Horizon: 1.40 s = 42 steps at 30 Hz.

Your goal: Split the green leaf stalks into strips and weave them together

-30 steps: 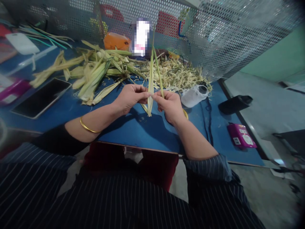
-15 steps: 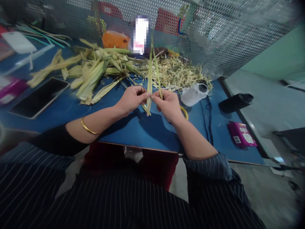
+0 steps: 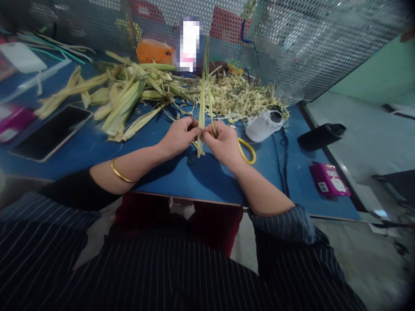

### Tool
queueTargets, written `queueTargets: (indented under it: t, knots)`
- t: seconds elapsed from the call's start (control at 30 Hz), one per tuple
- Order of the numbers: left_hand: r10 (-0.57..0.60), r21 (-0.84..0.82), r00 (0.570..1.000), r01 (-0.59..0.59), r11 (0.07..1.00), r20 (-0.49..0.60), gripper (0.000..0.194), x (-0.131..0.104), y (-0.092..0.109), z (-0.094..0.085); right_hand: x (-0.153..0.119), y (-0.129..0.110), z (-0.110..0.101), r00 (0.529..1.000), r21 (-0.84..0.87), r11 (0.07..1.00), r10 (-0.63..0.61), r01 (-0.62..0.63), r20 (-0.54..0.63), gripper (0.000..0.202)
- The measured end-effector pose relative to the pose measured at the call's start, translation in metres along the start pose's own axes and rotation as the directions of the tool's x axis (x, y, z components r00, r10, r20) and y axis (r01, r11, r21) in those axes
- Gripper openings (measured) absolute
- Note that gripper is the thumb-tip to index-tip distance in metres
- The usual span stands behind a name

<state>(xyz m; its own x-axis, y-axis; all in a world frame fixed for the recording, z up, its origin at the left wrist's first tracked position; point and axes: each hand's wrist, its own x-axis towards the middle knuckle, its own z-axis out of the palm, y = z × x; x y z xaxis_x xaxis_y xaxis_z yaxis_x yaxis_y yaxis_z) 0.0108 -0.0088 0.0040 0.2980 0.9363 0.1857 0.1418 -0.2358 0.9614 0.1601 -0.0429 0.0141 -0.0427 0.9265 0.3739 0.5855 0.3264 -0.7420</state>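
Over the last second the narrow strip (image 3: 210, 101) swings in closer to the long husk leaf (image 3: 202, 103), so the gap between their upper lengths is slimmer and the two nearly come together toward their tips. Both hands sit slightly further left in view, though the camera shifts a little too, and the yellow ring (image 3: 254, 153) now shows clear beside the right wrist instead of mostly hidden behind it. That looks like small, careful handling of one leaf, with nothing let go and the work on it seemingly unfinished. The left hand (image 3: 178, 134) pinches the leaf near its lower end, thumb and forefinger pressed together on it, the other fingers curled. The right hand (image 3: 223, 140) is also drawn into a pinch, its fingertips meeting the leaf's edge just beside the left thumb, while the strip runs up from between its fingers; exactly which fingers bear on the strip is too small to tell. The leaf stands with its tip pointing away and its base toward the person, above the blue table (image 3: 168, 177), in front of the husk pile (image 3: 129, 95) and the heap of shreds (image 3: 243, 95).
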Motion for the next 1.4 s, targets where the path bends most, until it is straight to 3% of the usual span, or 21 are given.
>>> queueTargets:
  t: [0.2, 0.43, 0.67, 0.73, 0.93, 1.07, 1.27, 1.4]
  knots:
    - [-0.006, -0.026, 1.000, 0.006, 1.000, 0.002, 0.017, -0.001, 0.000, 0.001, -0.003, -0.003, 0.002, 0.999, -0.050, 0.998, -0.032, 0.030, -0.039, 0.018]
    - [-0.116, -0.230, 0.992, 0.124, 0.965, 0.047, 0.017, 0.000, 0.009, 0.002, 0.003, 0.006, 0.002, 0.997, 0.156, 0.986, 0.072, -0.065, -0.036, 0.017]
    - [-0.120, -0.324, 0.984, 0.156, 0.933, 0.129, 0.026, 0.000, 0.011, -0.003, 0.006, 0.013, 0.002, 0.991, 0.189, 0.978, 0.108, -0.093, -0.074, 0.016]
    - [-0.120, -0.330, 0.985, 0.153, 0.931, 0.120, 0.025, 0.000, 0.010, -0.004, 0.006, 0.010, 0.001, 0.988, 0.224, 0.967, 0.138, -0.120, -0.067, 0.017]
    - [-0.090, -0.323, 0.996, 0.087, 0.942, 0.006, 0.020, 0.003, 0.007, -0.007, 0.005, 0.000, -0.002, 0.977, 0.354, 0.911, 0.191, -0.213, 0.097, 0.022]
    - [-0.080, -0.281, 0.997, 0.075, 0.957, -0.005, 0.020, 0.002, 0.008, -0.007, 0.004, 0.004, 0.000, 0.982, 0.384, 0.904, 0.165, -0.188, 0.093, 0.024]
    - [-0.080, -0.258, 0.997, 0.079, 0.963, 0.005, 0.017, 0.001, 0.007, -0.006, 0.005, 0.007, 0.000, 0.963, 0.467, 0.843, 0.234, -0.269, 0.132, 0.025]
    - [-0.115, -0.252, 0.993, 0.116, 0.961, 0.018, 0.014, 0.002, 0.009, -0.006, 0.006, 0.005, 0.000, 0.967, 0.450, 0.857, 0.236, -0.252, 0.093, 0.025]
